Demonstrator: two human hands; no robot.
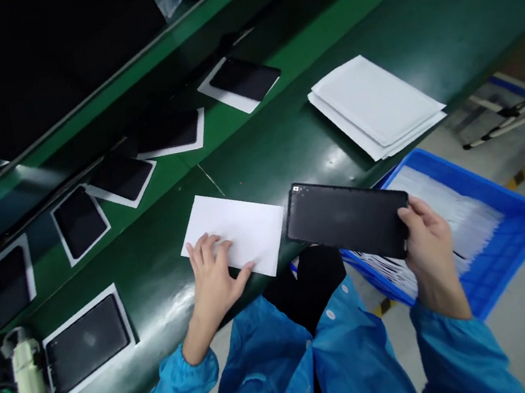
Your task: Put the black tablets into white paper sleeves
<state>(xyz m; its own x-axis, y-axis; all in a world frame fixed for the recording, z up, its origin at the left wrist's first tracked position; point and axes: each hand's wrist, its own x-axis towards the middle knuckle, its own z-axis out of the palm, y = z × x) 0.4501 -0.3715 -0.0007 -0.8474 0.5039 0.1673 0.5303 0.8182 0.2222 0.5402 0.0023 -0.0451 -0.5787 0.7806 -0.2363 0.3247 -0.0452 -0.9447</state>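
Observation:
My right hand (429, 243) grips the right end of a black tablet-like panel (345, 216), thumb on top, held over the bench edge and partly over the blue crate. At the panel's upper left corner is a small white mark. A white sheet (247, 225) lies on the green bench in front of me, its right edge close to the panel's left end. My left hand (214, 270) rests on that sheet with its fingers spread, holding nothing.
A stack of white sheets (375, 105) sits on the green bench (160, 305) at right. Several dark panels on white sheets, such as one panel (88, 340), line the left and back. Below, a blue crate (498, 272) holds many thin white pieces. A cabled device (29, 373) stands lower left.

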